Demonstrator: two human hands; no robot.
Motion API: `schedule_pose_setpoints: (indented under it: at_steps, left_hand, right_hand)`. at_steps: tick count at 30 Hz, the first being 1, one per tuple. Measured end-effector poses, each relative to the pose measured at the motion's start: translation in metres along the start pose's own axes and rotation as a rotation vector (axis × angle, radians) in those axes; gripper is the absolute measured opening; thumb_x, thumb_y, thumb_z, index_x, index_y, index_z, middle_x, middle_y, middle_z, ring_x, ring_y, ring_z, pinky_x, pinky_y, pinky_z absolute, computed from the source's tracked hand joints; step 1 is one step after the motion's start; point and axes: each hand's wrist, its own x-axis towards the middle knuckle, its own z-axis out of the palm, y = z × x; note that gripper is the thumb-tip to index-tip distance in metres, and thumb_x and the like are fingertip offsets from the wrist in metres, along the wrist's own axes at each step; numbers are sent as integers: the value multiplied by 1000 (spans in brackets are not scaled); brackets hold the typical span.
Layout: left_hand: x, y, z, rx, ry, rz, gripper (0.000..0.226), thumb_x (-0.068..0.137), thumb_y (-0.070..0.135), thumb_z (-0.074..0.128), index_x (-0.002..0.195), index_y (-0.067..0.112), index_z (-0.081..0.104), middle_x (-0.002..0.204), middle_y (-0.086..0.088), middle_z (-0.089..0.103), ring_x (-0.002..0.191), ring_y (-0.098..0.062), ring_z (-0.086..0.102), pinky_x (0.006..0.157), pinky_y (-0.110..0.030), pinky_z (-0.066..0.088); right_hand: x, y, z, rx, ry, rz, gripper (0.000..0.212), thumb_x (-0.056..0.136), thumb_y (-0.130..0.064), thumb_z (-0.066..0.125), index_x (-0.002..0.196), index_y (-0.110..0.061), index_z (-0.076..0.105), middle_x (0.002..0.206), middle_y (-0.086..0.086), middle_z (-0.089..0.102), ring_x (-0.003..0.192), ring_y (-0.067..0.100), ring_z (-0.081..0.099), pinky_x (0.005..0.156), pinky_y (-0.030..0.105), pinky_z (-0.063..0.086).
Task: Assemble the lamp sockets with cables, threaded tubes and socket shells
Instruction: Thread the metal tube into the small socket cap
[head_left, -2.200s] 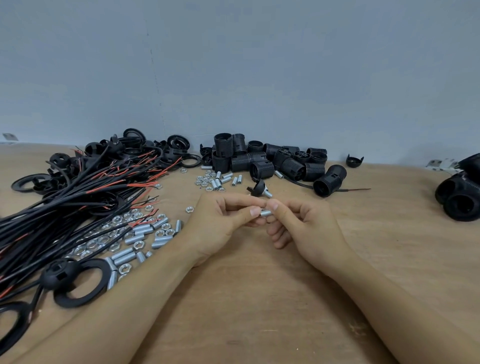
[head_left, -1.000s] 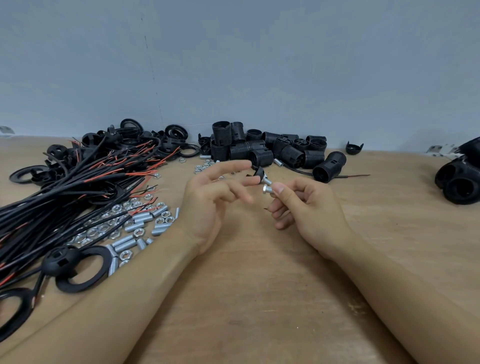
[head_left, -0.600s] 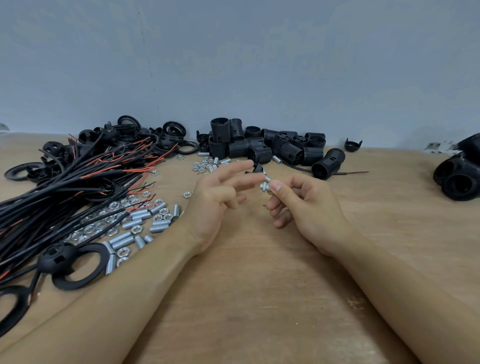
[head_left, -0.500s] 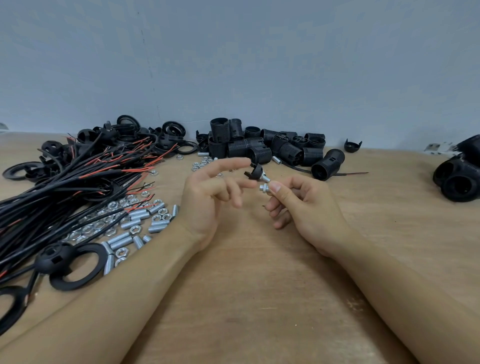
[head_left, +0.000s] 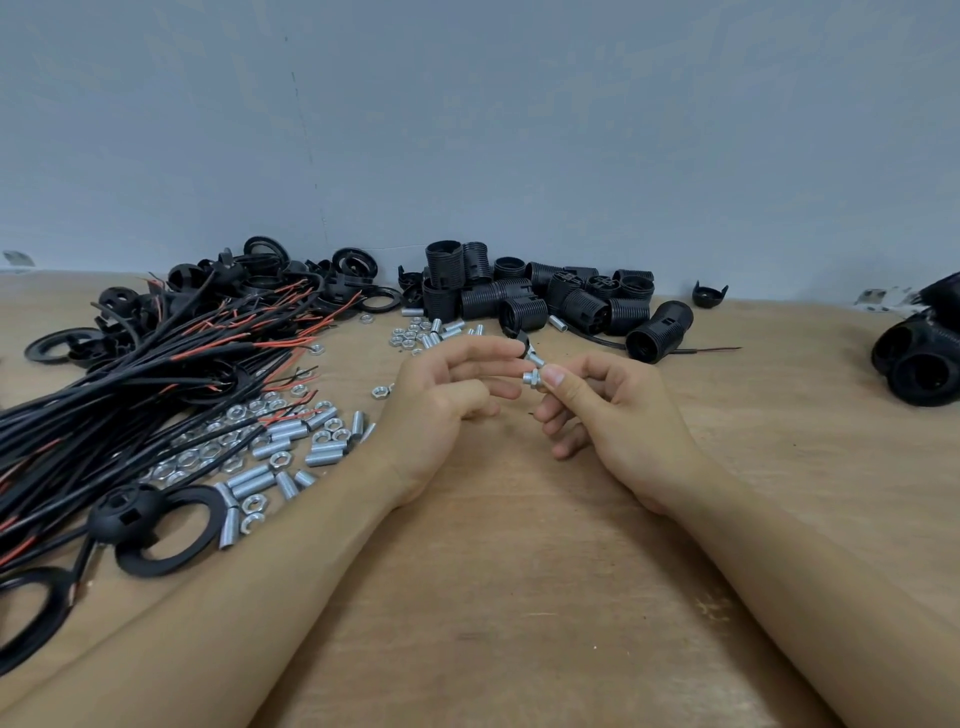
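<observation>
Now | wooden table (head_left: 519, 597), grey wall (head_left: 519, 130) | right hand (head_left: 613, 415) fingers pinch threaded tube (head_left: 532, 378) | left hand (head_left: 441, 405) fingers relaxed, empty

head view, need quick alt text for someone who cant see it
The right hand pinches a short threaded tube with a nut on its end; the left hand reaches its fingers toward it over a wooden table. Black and red cables, loose nuts and tubes and black socket shells lie beyond.
</observation>
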Motion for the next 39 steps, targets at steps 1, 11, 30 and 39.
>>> schedule_pose_setpoints:
  at_steps: [1,11,30,39]
  left_hand:
    - [-2,1,2,50,35,17,44,65,3,55,104,15,71,101,-7,75,91,-16,69,80,-32,52]
    - [6,25,-77,1610,808,-222,42,85,17,62,126,13,57,134,-19,51,126,-40,36,102,-48,29]
    - [10,6,-36,1178,423,387,26,78,-10,57,94,5,71,83,-14,71,81,-38,63,73,-48,50]
    - [-5,17,-27,839,94,691,21,82,-8,73,94,8,79,90,-3,74,87,-22,67,80,-32,52]
  right_hand:
    - [0,0,0,-1,5,3,18,96,-18,62,87,-2,67,66,6,68,57,16,62,48,28,54]
    - [-1,-1,1,-16,21,34,18,95,-19,63,85,-6,68,64,4,67,56,14,61,47,26,52]
    - [0,-3,0,-8,43,71,17,95,-19,63,88,-3,67,63,3,67,56,13,60,47,26,52]
    - [0,-6,0,10,40,92,18,96,-19,63,87,-4,67,64,4,68,55,13,59,46,26,52]
